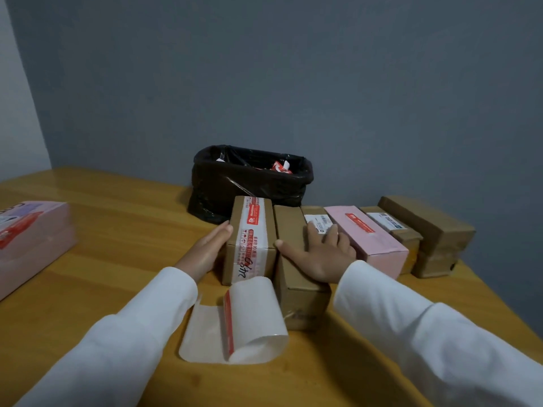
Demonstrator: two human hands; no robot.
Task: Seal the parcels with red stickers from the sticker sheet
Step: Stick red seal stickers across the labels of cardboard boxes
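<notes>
1. Head view shows a row of parcels in the middle of the frame, on a wooden table (123, 201)
2. Left hand (205, 248) lies flat, fingers straight, against the left side of the taped parcel (249, 239); it grips nothing
3. Right hand (320, 254) rests with spread fingers on top of the plain brown parcel (293, 259) just beside it; it also holds nothing
4. Sticker sheet (244, 321) lies curled in the lower centre, touching the front of the taped parcel, with a red sticker (228, 324) along its fold
5. I judge the step is arranging the parcels, not yet sealing
6. Next move probably needs one hand to go down to the sheet and peel the red sticker, while the other keeps the plain parcel steady
7. Black bin (249, 183) stands behind, upper centre
</notes>
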